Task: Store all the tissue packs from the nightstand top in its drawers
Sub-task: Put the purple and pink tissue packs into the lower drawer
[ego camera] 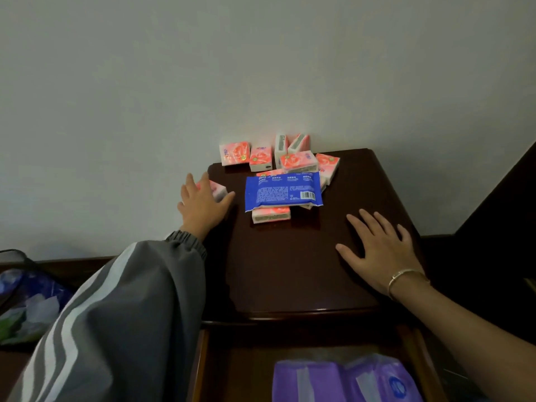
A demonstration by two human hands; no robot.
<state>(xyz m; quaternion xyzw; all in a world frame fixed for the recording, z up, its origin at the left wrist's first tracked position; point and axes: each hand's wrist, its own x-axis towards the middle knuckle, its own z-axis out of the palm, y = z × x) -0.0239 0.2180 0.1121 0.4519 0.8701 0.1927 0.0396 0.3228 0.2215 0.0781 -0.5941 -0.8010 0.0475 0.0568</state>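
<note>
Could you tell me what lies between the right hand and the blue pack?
Only bare nightstand top separates the right hand from the blue pack, in the head view.

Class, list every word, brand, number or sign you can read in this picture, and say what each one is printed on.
Nothing reads clearly enough to quote.
Blue pack: white brand word, headings, small print and barcode digits, all blurred.
Pink packs: small logos, too small.
Purple pack in the drawer: round blue logo, blurred.
</note>
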